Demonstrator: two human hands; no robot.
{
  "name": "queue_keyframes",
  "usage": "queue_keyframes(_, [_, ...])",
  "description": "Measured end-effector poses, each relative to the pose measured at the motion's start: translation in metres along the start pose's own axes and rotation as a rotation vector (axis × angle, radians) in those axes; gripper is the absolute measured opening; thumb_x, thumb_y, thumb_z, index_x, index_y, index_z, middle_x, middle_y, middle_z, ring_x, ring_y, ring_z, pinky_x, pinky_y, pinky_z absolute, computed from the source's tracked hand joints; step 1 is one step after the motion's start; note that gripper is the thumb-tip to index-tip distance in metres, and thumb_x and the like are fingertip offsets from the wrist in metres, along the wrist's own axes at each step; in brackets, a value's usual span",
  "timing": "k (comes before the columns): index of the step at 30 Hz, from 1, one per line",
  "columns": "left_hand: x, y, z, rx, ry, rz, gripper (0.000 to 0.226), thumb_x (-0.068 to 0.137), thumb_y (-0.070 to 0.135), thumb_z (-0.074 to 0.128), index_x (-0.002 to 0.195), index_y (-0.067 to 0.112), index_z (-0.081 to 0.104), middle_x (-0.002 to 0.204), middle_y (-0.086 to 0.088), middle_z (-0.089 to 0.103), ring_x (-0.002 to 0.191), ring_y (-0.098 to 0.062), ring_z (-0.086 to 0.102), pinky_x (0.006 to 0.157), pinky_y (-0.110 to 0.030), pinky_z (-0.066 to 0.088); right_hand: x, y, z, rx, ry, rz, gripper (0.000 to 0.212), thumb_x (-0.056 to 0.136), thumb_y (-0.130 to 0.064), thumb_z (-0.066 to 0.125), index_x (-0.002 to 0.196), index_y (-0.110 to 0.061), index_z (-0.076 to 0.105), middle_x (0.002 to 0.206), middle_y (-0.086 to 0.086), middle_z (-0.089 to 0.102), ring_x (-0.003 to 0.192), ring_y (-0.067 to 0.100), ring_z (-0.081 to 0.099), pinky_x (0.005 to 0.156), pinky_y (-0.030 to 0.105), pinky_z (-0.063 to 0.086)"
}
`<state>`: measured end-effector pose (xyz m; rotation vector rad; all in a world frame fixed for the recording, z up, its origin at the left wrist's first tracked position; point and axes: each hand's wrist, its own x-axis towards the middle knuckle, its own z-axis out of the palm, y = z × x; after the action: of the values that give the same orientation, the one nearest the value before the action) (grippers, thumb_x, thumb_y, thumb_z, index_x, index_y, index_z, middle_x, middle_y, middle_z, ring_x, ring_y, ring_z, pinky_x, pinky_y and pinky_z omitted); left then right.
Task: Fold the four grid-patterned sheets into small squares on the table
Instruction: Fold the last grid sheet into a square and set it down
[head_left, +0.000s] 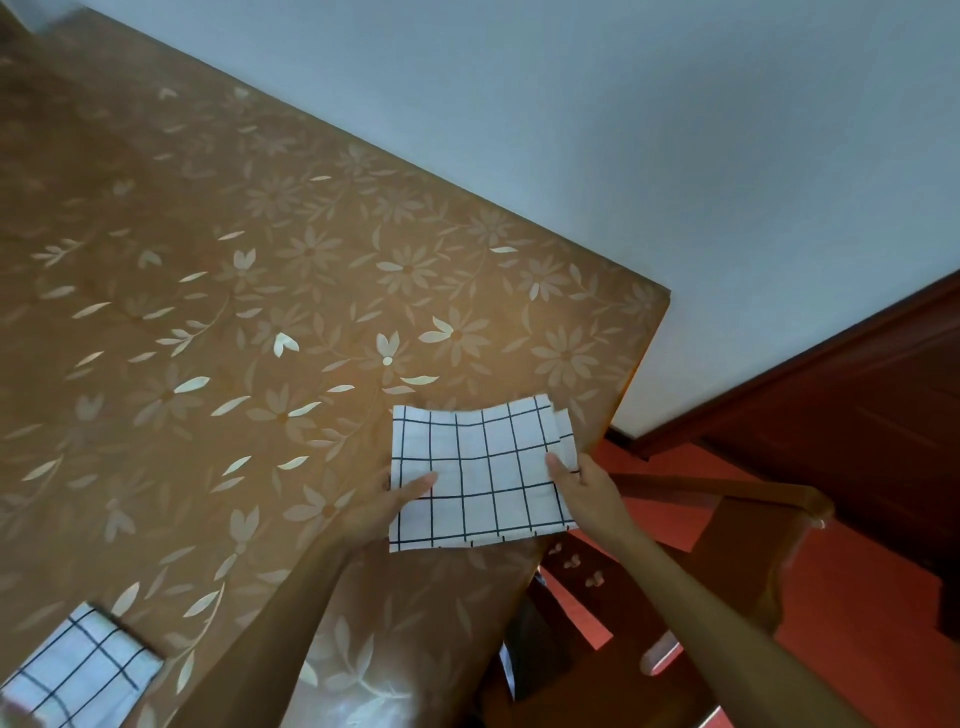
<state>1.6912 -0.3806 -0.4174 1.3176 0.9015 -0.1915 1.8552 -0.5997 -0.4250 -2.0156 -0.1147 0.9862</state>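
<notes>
Two grid-patterned sheets are showing on the floral table (208, 312): a folded sheet (78, 670) is lying at the near left, and a wider sheet (483, 478), long side running left to right, is sitting by the right corner, the left hand (384, 512) and right hand (584, 486) pinching its ends, thumbs on top.

Table cover (208, 312): smooth, glossy, plastic-looking, its flower print catching the light; grid-patterned sheet (483, 478) at the table's right edge and folded sheet (78, 670) at its near left edge: thin, matt cloth; chair (748, 525): polished reddish wood; wall (623, 130): flat matt paint.
</notes>
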Motion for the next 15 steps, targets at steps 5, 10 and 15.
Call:
queue_keyframes(5, [0.004, -0.004, -0.007, 0.221, 0.009, 0.030, 0.027, 0.092, 0.015, 0.070, 0.118, 0.018, 0.062, 0.105, 0.006, 0.070, 0.090, -0.008, 0.069, 0.079, -0.026, 0.061, 0.001, 0.006, 0.002, -0.208, -0.167, 0.039, 0.044, 0.095, -0.044, 0.059, 0.127, -0.015, 0.061, 0.123, 0.002, 0.067, 0.110, 0.017, 0.064, 0.100, 0.041, 0.052])
queue_keyframes(10, [0.017, 0.030, -0.024, 0.742, 0.060, 0.313, 0.012, 0.090, 0.014, 0.070, 0.101, 0.017, 0.069, 0.100, 0.005, 0.066, 0.090, -0.013, 0.060, 0.077, -0.021, 0.047, 0.005, -0.016, -0.010, -0.579, 0.145, -0.180, 0.075, 0.081, -0.045, 0.074, 0.138, -0.009, 0.041, 0.129, 0.009, 0.050, 0.121, 0.029, 0.049, 0.101, 0.040, 0.042])
queue_keyframes(15, [0.031, 0.084, -0.023, 1.058, -0.115, 0.362, 0.037, 0.095, 0.012, 0.064, 0.066, 0.020, 0.043, 0.065, 0.013, 0.038, 0.059, 0.002, 0.042, 0.059, -0.016, 0.030, 0.043, -0.069, -0.015, -0.742, -0.163, -0.468, 0.101, 0.072, -0.029, 0.082, 0.154, -0.033, 0.022, 0.138, 0.004, 0.051, 0.127, 0.025, 0.045, 0.106, 0.042, 0.039])
